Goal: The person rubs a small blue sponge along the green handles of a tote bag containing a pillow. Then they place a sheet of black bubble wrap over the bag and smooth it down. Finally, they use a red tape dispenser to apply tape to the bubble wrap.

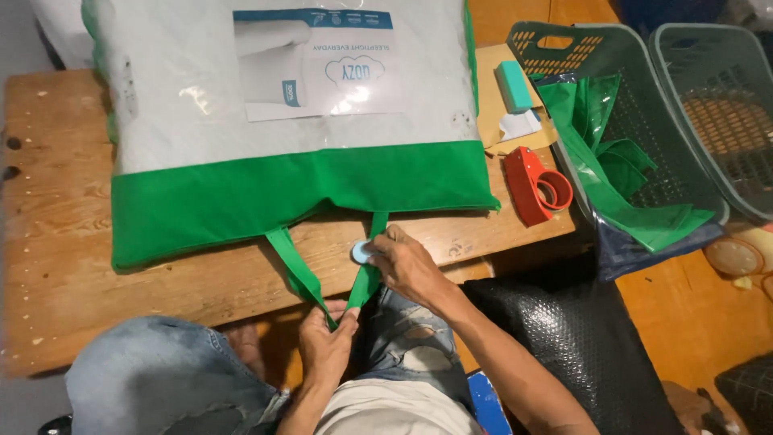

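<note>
We find a large clear bag (298, 97) with green trim lying flat on a wooden table (56, 266), a white pillow packed inside it; the green bottom band sits a little back from the near table edge, and the bag runs out of view at the top. Its green handle strap (299, 270) hangs in a loop over that near edge, down toward our lap. Our left hand (326, 346) is closed on the bottom of the loop, fingers pinched around the strap just below the table edge. Our right hand (407, 262) rests at the table edge against the right leg of the strap, fingers curled on a small round pale blue object (361, 252) pressed beside it; we cannot tell what the object is. The two hands are near each other but apart. To the left of the bag we note a strip of bare wood reaching the left table edge. To the right, the room is tighter: a red tape dispenser (533, 184) lies just beside the bag's corner, with a teal block (513, 85) and brown cardboard behind it. Past the right table edge stand two grey plastic baskets (684, 72), side by side, the nearer one holding folded green bags (612, 153) that spill over its near rim.
</note>
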